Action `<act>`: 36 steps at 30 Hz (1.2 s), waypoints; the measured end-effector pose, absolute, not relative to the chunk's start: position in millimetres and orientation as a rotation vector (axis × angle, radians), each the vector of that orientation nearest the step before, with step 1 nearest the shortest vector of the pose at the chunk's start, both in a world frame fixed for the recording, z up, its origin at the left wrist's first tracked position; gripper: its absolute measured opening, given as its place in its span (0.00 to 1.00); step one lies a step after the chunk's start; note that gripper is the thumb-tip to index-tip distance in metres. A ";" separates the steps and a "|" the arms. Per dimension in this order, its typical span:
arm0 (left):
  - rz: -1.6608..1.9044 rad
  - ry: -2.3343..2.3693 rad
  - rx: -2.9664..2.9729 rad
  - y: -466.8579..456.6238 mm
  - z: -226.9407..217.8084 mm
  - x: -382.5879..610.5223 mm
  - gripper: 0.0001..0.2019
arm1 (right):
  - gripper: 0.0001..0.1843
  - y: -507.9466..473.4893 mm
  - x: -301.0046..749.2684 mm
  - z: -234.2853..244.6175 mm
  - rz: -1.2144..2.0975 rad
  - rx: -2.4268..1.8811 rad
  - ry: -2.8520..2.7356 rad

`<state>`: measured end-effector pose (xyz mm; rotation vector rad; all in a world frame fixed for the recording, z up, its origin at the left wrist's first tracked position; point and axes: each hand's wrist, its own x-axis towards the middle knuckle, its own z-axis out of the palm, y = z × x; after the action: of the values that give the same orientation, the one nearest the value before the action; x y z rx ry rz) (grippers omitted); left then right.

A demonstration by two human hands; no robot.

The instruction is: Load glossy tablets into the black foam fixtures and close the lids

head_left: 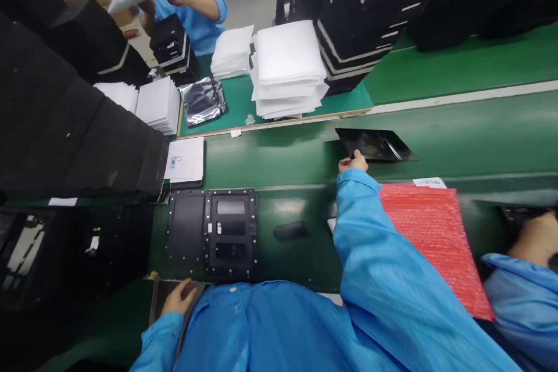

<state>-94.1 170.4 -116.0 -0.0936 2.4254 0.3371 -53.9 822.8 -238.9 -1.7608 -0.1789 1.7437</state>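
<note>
My right hand (353,161) pinches the near edge of a glossy black flat panel (375,145) lying on the green conveyor belt (279,157). My left hand (178,297) sits low in the picture, its fingers curled over the edge of a dark flat panel (192,289), most of which is hidden by my blue sleeve. Between my hands lies a black perforated metal fixture plate (231,233) with rectangular cutouts. A small black foam pad (290,231) lies to its right.
A red bubble-wrap bag (436,238) lies under my right arm. Black trays (361,17) and white foam sheets (288,70) are stacked beyond the belt, beside a silver antistatic bag (203,102). A co-worker (187,0) holds a white sheet; another person's arm (529,244) is at right.
</note>
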 end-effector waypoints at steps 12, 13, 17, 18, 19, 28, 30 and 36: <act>0.156 2.303 0.453 214.7 -115.5 -158.6 0.17 | 0.27 526.6 76.5 -161.7 2.426 -1.490 -0.841; 0.173 2.287 0.479 210.5 -118.2 -162.6 0.18 | 0.28 501.5 71.3 -159.2 2.460 -1.496 -0.877; 0.239 2.209 0.592 188.7 -125.1 -177.2 0.19 | 0.27 430.3 35.8 -159.0 2.499 -1.501 -0.977; 0.251 2.187 0.619 182.8 -125.1 -180.2 0.19 | 0.26 420.1 26.9 -160.2 2.491 -1.514 -0.989; 0.259 2.166 0.642 176.8 -124.3 -182.8 0.19 | 0.25 412.3 18.9 -161.6 2.478 -1.534 -0.997; 0.269 2.056 0.724 142.4 -110.9 -188.8 0.18 | 0.25 384.0 -4.5 -176.2 2.219 -1.691 -1.025; 0.266 2.040 0.735 141.9 -110.3 -188.5 0.18 | 0.27 382.9 -3.2 -178.6 2.195 -1.721 -1.112; 0.230 2.008 0.835 159.7 -115.2 -184.5 0.22 | 0.28 393.2 6.1 -184.3 1.446 -1.728 -2.319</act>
<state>-184.5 159.7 -115.2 0.8347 2.0080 0.2298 6.1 393.2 -184.3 -1.7276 -2.3189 1.4463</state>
